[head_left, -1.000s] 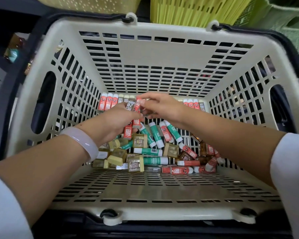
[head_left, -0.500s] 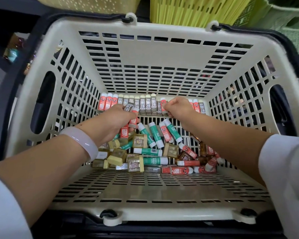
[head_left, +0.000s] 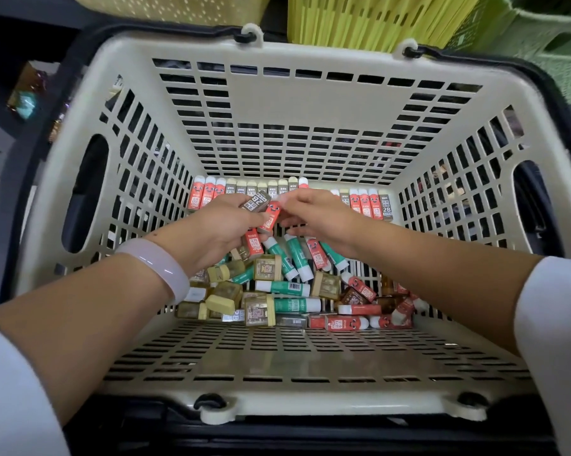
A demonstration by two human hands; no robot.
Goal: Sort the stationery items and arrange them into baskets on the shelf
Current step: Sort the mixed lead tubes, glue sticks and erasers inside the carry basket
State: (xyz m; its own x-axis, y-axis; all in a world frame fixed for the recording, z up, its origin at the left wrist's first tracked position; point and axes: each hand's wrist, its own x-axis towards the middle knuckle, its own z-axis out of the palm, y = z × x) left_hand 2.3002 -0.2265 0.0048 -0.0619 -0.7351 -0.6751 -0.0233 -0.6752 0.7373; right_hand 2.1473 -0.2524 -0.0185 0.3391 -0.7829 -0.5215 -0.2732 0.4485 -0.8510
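Both my hands reach into a beige slotted basket (head_left: pixel 297 103). My left hand (head_left: pixel 225 228) grips a small bunch of erasers: a grey 2B eraser (head_left: pixel 256 203) and red erasers (head_left: pixel 271 217). My right hand (head_left: pixel 317 213) pinches the top of the red eraser held by the left hand. Along the far wall of the basket stands a neat row of red and grey erasers (head_left: pixel 244 189), continuing to the right (head_left: pixel 369 202). Below my hands lies a loose pile of green glue sticks (head_left: pixel 294 258), red erasers (head_left: pixel 343 322) and tan sharpeners (head_left: pixel 261 311).
Black handles (head_left: pixel 17 179) lie folded around the basket's rim. Behind it stand a yellow basket (head_left: pixel 376 18), a pale dotted basket (head_left: pixel 165 8) and a green basket (head_left: pixel 554 37). The near half of the basket floor (head_left: pixel 297 350) is bare.
My right hand left the row at the back wall and came back to the left hand, where it now pinches a red eraser. The left hand rose slightly with its bunch.
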